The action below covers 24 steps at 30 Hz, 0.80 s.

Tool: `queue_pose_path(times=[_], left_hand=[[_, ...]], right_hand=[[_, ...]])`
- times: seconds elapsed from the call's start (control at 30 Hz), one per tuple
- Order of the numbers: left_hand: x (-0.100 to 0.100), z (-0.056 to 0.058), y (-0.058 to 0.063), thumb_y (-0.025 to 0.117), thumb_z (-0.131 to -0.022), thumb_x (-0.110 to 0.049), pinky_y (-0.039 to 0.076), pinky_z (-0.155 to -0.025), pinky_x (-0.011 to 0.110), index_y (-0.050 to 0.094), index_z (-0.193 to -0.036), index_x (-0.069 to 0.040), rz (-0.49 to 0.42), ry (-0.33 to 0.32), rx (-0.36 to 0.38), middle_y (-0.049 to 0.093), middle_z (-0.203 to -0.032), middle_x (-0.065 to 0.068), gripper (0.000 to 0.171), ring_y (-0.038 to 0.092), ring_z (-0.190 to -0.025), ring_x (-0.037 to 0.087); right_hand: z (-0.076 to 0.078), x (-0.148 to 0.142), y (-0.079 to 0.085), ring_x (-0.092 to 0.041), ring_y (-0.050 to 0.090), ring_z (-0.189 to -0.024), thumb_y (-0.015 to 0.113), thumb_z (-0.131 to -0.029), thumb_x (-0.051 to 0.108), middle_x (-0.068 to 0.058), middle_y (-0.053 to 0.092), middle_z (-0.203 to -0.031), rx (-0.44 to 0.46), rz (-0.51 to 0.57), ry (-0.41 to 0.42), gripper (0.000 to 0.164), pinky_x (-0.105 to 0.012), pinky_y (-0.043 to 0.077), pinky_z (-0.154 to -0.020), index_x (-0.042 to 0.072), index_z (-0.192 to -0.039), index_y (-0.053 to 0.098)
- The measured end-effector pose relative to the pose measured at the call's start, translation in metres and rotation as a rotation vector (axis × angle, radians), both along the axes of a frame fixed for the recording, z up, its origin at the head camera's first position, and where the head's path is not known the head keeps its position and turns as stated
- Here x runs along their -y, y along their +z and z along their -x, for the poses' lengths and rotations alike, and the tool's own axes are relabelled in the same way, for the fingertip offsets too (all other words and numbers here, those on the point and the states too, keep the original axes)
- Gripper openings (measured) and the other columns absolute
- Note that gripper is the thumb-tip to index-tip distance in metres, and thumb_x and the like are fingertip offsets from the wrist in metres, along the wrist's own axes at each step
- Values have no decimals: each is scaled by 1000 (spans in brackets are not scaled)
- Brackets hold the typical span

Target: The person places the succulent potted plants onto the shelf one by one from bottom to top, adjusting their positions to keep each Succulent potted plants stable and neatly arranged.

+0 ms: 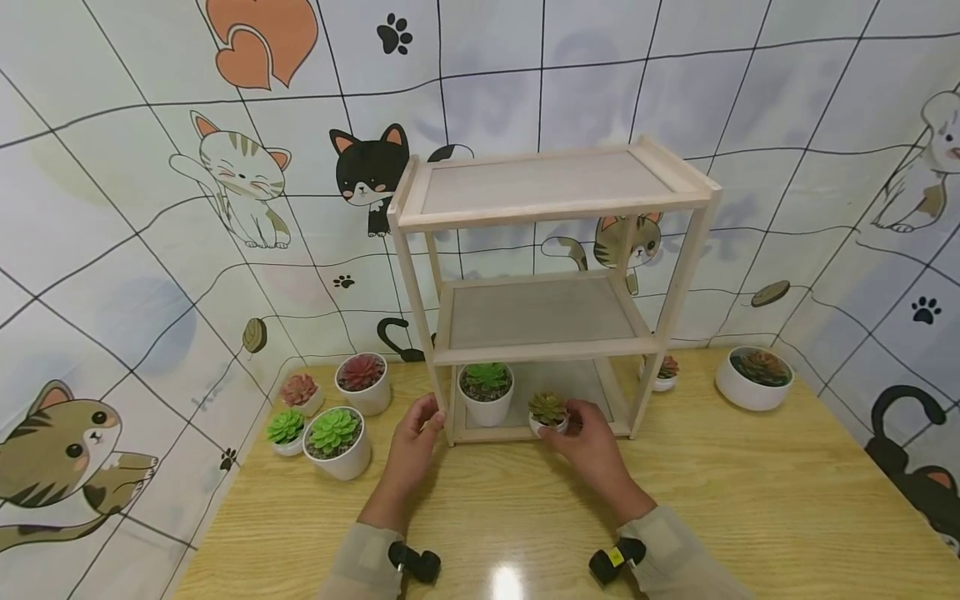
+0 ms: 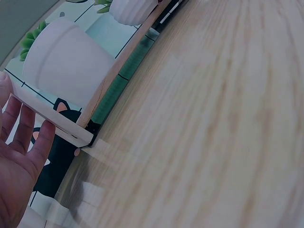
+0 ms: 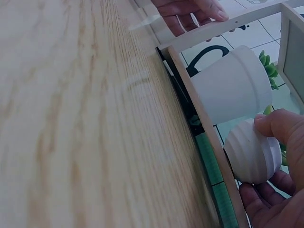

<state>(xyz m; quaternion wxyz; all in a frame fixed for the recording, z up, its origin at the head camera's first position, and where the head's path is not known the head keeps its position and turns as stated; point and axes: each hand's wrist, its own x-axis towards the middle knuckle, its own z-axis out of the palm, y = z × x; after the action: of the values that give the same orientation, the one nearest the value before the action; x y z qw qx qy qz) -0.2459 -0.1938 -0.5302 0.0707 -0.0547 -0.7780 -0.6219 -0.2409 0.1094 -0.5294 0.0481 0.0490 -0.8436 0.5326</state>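
The right hand (image 1: 588,437) is pinching a small ribbed white pot of yellow-green succulent (image 1: 549,411) at the front of a pale wooden rack's lowest shelf (image 1: 585,379) — just right of a larger smooth white pot (image 1: 483,412); the left hand (image 1: 414,435), farther off, is gripping the left front post (image 1: 416,308).

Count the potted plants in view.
8. Left of the rack: pink plant, crimson plant, small green plant, larger green plant. Bottom shelf: another green plant. Right hand: olive plant. Rack's right: reddish plant, partly hidden; wide-potted plant. Others may be hidden.
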Motion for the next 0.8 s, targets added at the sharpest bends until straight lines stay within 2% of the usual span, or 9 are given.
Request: queue_pose_path(times=[0.27,0.8], left_hand=[[0,0,0,57,-108,-22,47,-114,52,56,-141,-6,-12,1,15,64,-138,18,37,55,-138,34],[-1,1,0,57,-108,-21,47,-114,52,56,-141,-5,-2,11,13,64,-137,19,37,54,-139,35]], right_hand=[[3,2,3,-32,62,-116,80,-93,21,-20,52,-136,38,14,4,60,-28,55,-91,-2,-141,53],[6,5,2,-32,64,-111,81,-92,20,-21,55,-131,4,50,-30,56,-22,54,-85,-5,-135,56]])
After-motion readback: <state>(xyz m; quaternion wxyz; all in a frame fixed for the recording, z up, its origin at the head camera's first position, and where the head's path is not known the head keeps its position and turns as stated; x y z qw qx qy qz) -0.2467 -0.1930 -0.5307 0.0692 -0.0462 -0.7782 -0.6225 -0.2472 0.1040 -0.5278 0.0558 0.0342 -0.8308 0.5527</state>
